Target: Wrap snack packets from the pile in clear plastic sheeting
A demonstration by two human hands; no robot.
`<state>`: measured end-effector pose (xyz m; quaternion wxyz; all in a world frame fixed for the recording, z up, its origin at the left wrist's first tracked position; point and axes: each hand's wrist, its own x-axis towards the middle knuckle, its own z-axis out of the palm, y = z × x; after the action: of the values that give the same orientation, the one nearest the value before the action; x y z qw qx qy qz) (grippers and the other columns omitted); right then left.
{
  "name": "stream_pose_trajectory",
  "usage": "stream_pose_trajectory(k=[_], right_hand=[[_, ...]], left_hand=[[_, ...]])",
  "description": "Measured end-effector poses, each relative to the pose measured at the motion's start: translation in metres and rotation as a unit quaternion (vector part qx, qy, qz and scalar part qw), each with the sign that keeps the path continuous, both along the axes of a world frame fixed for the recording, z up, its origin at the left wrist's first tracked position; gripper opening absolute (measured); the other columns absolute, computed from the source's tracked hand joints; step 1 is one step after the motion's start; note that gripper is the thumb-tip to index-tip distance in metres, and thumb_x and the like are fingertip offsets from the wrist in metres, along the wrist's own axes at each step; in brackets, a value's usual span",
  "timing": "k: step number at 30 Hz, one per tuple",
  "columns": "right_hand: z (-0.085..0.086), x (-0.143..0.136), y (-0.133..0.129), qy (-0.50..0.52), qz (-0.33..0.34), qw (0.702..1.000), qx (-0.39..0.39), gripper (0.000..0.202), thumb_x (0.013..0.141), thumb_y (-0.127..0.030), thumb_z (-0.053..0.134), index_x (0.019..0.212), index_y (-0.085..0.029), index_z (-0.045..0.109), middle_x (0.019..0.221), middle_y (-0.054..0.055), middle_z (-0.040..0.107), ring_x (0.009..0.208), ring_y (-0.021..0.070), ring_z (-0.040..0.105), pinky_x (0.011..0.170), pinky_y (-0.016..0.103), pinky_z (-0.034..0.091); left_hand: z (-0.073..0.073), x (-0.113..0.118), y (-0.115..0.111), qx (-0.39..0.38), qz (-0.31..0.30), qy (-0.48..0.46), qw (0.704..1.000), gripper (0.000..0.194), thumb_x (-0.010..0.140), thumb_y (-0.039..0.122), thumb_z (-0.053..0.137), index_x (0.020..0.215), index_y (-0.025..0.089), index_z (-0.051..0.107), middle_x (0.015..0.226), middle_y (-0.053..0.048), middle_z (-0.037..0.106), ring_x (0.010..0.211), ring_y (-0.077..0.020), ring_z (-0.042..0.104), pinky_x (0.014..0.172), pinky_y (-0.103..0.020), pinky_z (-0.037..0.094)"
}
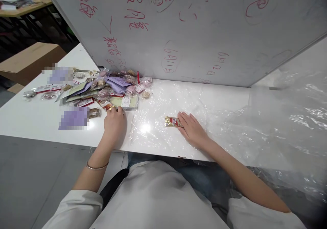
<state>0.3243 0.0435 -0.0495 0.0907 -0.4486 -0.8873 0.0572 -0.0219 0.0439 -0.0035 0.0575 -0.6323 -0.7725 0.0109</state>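
My right hand (192, 130) lies flat with fingers stretched out, covering the right end of a gold and red Nescafé coffee sachet (172, 121). Beneath the sachet is clear plastic sheeting (158, 101) spread over the white table. At the front edge of a heap of small packets, my left hand (114, 123) has its fingers curled down on a gold and brown sachet (106, 104); the fingers partly hide it. Just behind that hand lies a pale green packet with a white label (127, 101). To its left sits a small brown wrapped piece (94, 112).
The heap holds purple packets (119, 84), pink wrapped pieces (103, 93) and red-and-white packets. A whiteboard (189, 35) with red writing stands behind the table (33, 120). Crumpled clear plastic (281, 127) drapes over the right side. A cardboard box (33, 62) stands at far left.
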Motion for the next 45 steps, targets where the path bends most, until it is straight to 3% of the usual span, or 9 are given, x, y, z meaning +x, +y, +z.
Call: stream_pose_trajectory(k=[5, 9, 11, 15, 20, 25, 29, 38, 45], right_hand=[[-0.006, 0.0, 0.0, 0.017, -0.005, 1.0, 0.004, 0.066, 0.104, -0.043, 0.026, 0.161, -0.017, 0.008, 0.159, 0.014, 0.037, 0.149, 0.0276, 0.03, 0.122, 0.053, 0.025], [-0.005, 0.0, -0.001, 0.04, -0.007, 0.999, -0.008, 0.065, 0.105, -0.043, 0.025, 0.161, -0.017, 0.009, 0.159, 0.014, 0.037, 0.149, 0.0274, 0.03, 0.122, 0.054, 0.024], [-0.005, 0.001, -0.001, 0.063, -0.021, 0.998, -0.017, 0.064, 0.105, -0.042, 0.025, 0.162, -0.018, 0.008, 0.159, 0.014, 0.036, 0.149, 0.0269, 0.029, 0.122, 0.054, 0.025], [-0.006, 0.003, -0.002, 0.095, -0.041, 0.994, -0.022, 0.064, 0.105, -0.041, 0.024, 0.161, -0.016, 0.006, 0.162, 0.014, 0.029, 0.152, 0.0263, 0.02, 0.122, 0.054, 0.026], [-0.005, 0.002, -0.001, 0.07, -0.038, 0.997, -0.025, 0.061, 0.105, -0.042, 0.025, 0.158, -0.012, 0.023, 0.16, 0.015, 0.034, 0.151, 0.0267, 0.022, 0.123, 0.052, 0.024], [-0.006, 0.002, -0.001, 0.063, -0.035, 0.997, -0.032, 0.061, 0.105, -0.043, 0.026, 0.158, -0.013, 0.024, 0.16, 0.015, 0.034, 0.151, 0.0266, 0.024, 0.123, 0.052, 0.026], [-0.007, 0.003, 0.0, 0.066, -0.028, 0.997, -0.018, 0.058, 0.104, -0.036, 0.025, 0.158, -0.014, 0.022, 0.159, 0.014, 0.036, 0.15, 0.0262, 0.026, 0.123, 0.053, 0.026], [-0.007, 0.002, 0.001, 0.065, -0.025, 0.997, -0.012, 0.058, 0.103, -0.034, 0.027, 0.157, -0.014, 0.026, 0.158, 0.014, 0.037, 0.149, 0.0274, 0.029, 0.121, 0.054, 0.028], [-0.005, 0.001, 0.0, 0.066, -0.026, 0.997, -0.021, 0.059, 0.103, -0.035, 0.029, 0.158, -0.017, 0.023, 0.159, 0.013, 0.037, 0.149, 0.028, 0.029, 0.121, 0.056, 0.029]], left_hand=[[0.018, 0.012, -0.021, 0.086, 0.015, -0.002, 0.996, 0.042, 0.101, 0.025, 0.032, 0.118, 0.001, 0.061, 0.1, -0.025, 0.068, 0.101, -0.0379, 0.064, 0.079, -0.049, 0.053], [0.014, 0.077, -0.026, 0.235, -0.248, -0.082, 0.936, 0.043, 0.102, 0.016, 0.032, 0.141, 0.006, 0.047, 0.127, -0.021, 0.064, 0.118, -0.0265, 0.061, 0.097, -0.041, 0.051], [-0.001, 0.111, -0.021, 0.166, -0.397, -0.098, 0.897, 0.049, 0.101, 0.013, 0.035, 0.15, 0.015, 0.04, 0.149, -0.016, 0.05, 0.14, -0.0257, 0.045, 0.108, -0.041, 0.044], [-0.029, 0.136, -0.009, -0.035, -0.464, -0.112, 0.878, 0.05, 0.104, 0.037, 0.039, 0.153, 0.027, 0.037, 0.163, -0.008, 0.03, 0.152, -0.0318, 0.022, 0.119, -0.055, 0.028], [-0.007, 0.105, -0.003, -0.136, -0.537, -0.184, 0.812, 0.052, 0.103, 0.03, 0.039, 0.154, 0.036, 0.03, 0.165, 0.001, 0.023, 0.155, -0.0269, 0.008, 0.123, -0.058, 0.012], [0.03, 0.065, 0.04, -0.046, -0.37, -0.221, 0.901, 0.046, 0.101, 0.024, 0.034, 0.146, 0.021, 0.046, 0.158, -0.008, 0.038, 0.149, -0.0252, 0.028, 0.122, -0.053, 0.023], [0.023, 0.034, 0.095, -0.058, -0.237, -0.134, 0.96, 0.056, 0.088, 0.012, 0.043, 0.144, 0.005, 0.044, 0.149, -0.021, 0.045, 0.141, -0.032, 0.039, 0.115, -0.049, 0.035], [0.007, 0.033, 0.133, -0.136, -0.331, -0.123, 0.925, 0.077, 0.085, 0.047, 0.056, 0.152, 0.017, 0.034, 0.159, -0.014, 0.034, 0.141, -0.0351, 0.032, 0.115, -0.048, 0.027], [0.008, 0.041, 0.141, -0.094, -0.357, -0.138, 0.919, 0.044, 0.09, 0.029, 0.05, 0.13, 0.016, 0.059, 0.134, -0.012, 0.06, 0.121, -0.0275, 0.051, 0.108, -0.041, 0.036]])
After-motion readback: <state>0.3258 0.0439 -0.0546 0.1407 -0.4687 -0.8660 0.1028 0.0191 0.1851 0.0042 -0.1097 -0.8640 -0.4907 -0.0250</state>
